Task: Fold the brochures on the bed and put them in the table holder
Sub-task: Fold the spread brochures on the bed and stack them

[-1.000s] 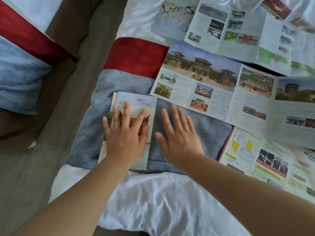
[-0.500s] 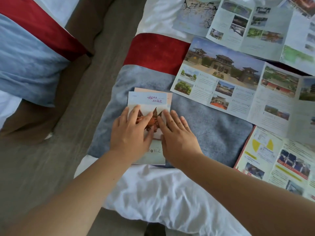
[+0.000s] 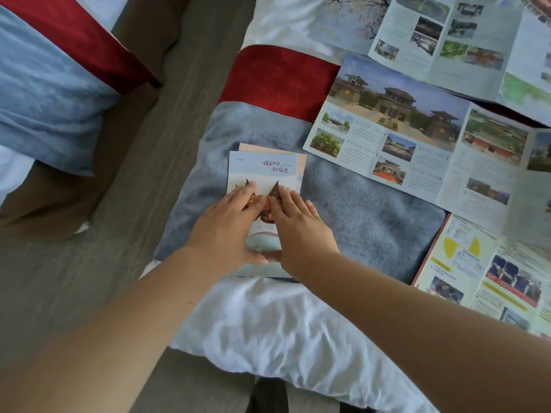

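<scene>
- Both the left hand [image 3: 229, 225] and right hand [image 3: 301, 231] lie flat, fingers spread, pressing the folded brochure [image 3: 265, 171].
- Light, thin, probably slippery paper; best pinched at its near edge.

Two beds, floor strip between them, soft even daylight.

Near bed [image 3: 268, 317]: rumpled white duvet, with a bed runner [image 3: 369, 210] laid across it, grey-blue velvety band next to a red band. Second bed [image 3: 18, 171] at left edge, same white bedding, matching runner [image 3: 44, 93] draped over its brown base [image 3: 53, 201]. Floor [image 3: 143, 162]: grey-brown, faint lengthwise streaks, looks like carpet. No hard shadows.
</scene>
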Available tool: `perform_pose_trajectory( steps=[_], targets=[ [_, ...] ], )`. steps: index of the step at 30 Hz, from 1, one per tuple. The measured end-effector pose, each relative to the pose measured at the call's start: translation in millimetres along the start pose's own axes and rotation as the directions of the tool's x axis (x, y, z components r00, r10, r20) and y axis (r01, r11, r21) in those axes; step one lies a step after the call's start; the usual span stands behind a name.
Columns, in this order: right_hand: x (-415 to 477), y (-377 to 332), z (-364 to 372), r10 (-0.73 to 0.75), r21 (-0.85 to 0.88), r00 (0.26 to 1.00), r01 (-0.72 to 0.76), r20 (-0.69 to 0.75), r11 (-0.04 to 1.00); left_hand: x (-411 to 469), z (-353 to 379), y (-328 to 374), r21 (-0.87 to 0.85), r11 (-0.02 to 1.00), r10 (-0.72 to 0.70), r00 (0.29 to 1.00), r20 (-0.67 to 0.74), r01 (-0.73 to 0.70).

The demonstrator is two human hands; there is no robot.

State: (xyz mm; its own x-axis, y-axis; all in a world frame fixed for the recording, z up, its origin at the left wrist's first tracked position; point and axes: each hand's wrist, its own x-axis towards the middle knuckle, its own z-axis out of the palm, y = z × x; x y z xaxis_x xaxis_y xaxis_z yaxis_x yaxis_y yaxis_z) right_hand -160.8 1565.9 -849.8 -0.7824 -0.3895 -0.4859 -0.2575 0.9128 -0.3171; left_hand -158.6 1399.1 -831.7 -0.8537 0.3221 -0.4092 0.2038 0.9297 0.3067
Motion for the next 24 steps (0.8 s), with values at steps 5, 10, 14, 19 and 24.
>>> perform_pose_trajectory(
  steps=[5, 10, 14, 19, 24],
  targets=[
    [2, -4, 8, 0.037, -0.041, 0.999, -0.037, 0.003, 0.999, 1, 8, 5, -0.094, 0.995, -0.048, 0.997, -0.065, 0.042],
    [5, -6, 9, 0.053, -0.031, 0.998, -0.052, 0.026, 0.998, 2, 7, 7, -0.061, 0.997, -0.058, 0.998, -0.021, 0.057],
    [3, -4, -6, 0.044, -0.005, 0.996, -0.044, 0.078, 0.999, 5, -10, 18, 0.147, 0.988, -0.073, 0.99, 0.121, 0.055],
    [-12, 5, -35, -0.011, -0.135, 0.999, 0.007, -0.032, 0.991, 3, -37, 41, 0.38, 0.922, -0.158, 0.969, 0.19, 0.075],
    [-58, 59, -51, 0.063, -0.077, 0.993, -0.071, -0.1, 0.994, 2, -39, 84, 0.334, 0.941, -0.084, 0.995, 0.049, 0.063]
  ],
)
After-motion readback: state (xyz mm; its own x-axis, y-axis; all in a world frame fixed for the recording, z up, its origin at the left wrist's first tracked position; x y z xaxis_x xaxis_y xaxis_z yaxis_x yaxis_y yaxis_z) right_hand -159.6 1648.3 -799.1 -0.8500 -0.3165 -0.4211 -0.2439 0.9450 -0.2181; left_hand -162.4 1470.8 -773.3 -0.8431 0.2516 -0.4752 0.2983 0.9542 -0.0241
